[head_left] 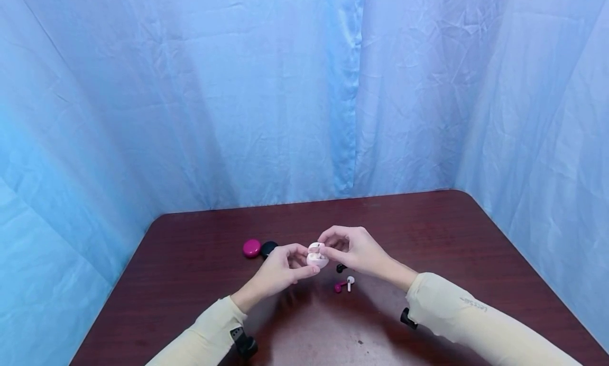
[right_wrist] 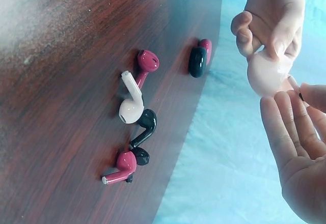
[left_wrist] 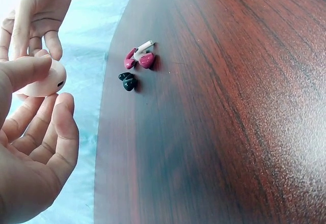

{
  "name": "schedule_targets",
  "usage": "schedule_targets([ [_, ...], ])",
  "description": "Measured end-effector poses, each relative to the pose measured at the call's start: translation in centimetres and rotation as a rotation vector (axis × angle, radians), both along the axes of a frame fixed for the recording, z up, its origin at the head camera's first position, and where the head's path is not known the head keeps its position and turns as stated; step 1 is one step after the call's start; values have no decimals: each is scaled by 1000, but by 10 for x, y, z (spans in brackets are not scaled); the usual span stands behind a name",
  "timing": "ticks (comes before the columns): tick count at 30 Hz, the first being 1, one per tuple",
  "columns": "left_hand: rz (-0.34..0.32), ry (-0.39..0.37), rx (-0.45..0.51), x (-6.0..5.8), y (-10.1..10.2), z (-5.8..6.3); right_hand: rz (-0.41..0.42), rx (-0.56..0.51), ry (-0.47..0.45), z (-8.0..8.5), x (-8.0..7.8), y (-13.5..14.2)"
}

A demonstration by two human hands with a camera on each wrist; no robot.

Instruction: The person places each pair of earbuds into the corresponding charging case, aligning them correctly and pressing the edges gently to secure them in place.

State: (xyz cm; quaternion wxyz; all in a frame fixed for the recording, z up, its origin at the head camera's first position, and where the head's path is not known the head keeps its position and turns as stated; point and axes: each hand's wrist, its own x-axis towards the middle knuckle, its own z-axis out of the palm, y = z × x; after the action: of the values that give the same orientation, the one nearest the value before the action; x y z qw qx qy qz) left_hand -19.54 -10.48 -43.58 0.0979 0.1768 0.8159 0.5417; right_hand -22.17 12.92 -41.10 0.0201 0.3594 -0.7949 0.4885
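Note:
Above the table, my left hand (head_left: 280, 271) holds a small round pale-pink earbud case (head_left: 316, 261) with its lid raised. The case also shows in the left wrist view, gripped between thumb and fingers. My right hand (head_left: 354, 248) is at the case's opening, where its thumb and fingers pinch a small pale earbud (right_wrist: 294, 84) with a dark spot, mostly hidden by the fingertips. On the table below lie a white earbud (right_wrist: 131, 109), a pink earbud (right_wrist: 148, 61), a black earbud (right_wrist: 147, 121), a second pink earbud (right_wrist: 126, 162) and another black one (right_wrist: 141, 156).
A closed pink case (head_left: 251, 248) and a black case (head_left: 269, 248) sit side by side on the dark wooden table (head_left: 190, 281), left of the hands. Pale blue curtains (head_left: 276, 91) hang behind and along both sides of the table.

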Motion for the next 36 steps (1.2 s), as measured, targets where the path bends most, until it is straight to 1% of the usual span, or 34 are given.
schedule_targets([
  [3, 1, 1, 4, 0, 1, 1, 11, 0, 11, 0, 0, -1],
  [13, 3, 12, 10, 4, 3, 3, 7, 17, 26, -2, 2, 0],
  [20, -7, 25, 6, 1, 4, 3, 23, 20, 43, -1, 1, 0],
  [26, -2, 24, -1, -1, 5, 5, 28, 32, 72, -1, -2, 0],
  [36, -5, 19, 11, -1, 6, 7, 12, 35, 54, 1, 0, 0],
])
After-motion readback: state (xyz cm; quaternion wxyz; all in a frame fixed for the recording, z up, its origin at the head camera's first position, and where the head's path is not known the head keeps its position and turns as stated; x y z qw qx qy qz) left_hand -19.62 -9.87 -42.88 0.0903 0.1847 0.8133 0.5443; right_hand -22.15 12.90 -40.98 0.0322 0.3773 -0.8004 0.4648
